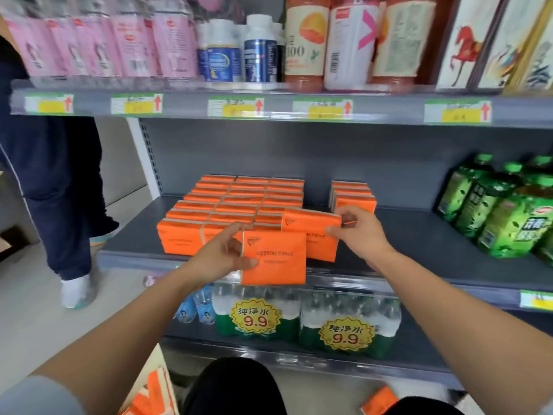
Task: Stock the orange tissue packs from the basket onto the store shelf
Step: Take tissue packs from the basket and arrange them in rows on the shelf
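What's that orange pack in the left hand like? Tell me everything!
The orange pack is a flat rectangle in shiny wrap, printed COTTON TISSUE in dark letters plus a corner logo. It is upright, facing the camera, in front of the shelf. The left hand grips its left edge. Behind it, the right hand holds a second pack.

A shop: grey shelving (419, 232) with price tags (322, 108), stocked bottles (303, 40) and priced water multipacks (257, 313).

Bare shelf (413, 235) lies open between the orange tissue packs (233, 202) and the green bottles (505, 217) toward its right edge.
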Demonstrator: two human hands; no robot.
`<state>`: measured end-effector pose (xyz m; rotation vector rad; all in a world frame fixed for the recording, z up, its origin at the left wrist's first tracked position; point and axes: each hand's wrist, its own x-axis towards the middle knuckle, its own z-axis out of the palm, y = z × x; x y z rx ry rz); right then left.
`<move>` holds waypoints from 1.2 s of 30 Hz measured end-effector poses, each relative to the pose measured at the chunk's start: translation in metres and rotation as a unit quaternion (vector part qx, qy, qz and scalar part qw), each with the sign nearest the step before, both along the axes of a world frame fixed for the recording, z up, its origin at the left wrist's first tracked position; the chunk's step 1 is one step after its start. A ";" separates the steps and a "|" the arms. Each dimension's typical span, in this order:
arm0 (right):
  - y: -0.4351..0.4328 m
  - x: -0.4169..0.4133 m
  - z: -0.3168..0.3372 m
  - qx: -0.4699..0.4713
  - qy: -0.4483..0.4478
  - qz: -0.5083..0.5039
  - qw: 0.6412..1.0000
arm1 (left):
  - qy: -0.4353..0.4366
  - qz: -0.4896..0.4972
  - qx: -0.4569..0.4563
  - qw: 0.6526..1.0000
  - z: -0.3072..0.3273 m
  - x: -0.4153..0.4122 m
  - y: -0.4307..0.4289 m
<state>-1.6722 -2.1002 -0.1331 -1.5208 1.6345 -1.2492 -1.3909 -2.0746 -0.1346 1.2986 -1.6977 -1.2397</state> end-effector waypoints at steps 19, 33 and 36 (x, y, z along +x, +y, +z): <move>-0.057 -0.108 -0.029 0.009 0.015 -0.069 0.997 | -0.060 -0.074 -0.119 0.988 -0.007 -0.150 -0.084; -0.121 -0.137 -0.062 0.022 0.014 -0.073 0.997 | -0.145 -0.051 -0.193 0.969 -0.047 -0.193 -0.137; -0.130 -0.136 -0.065 0.012 0.017 -0.070 0.997 | -0.147 -0.049 -0.195 0.969 -0.051 -0.195 -0.143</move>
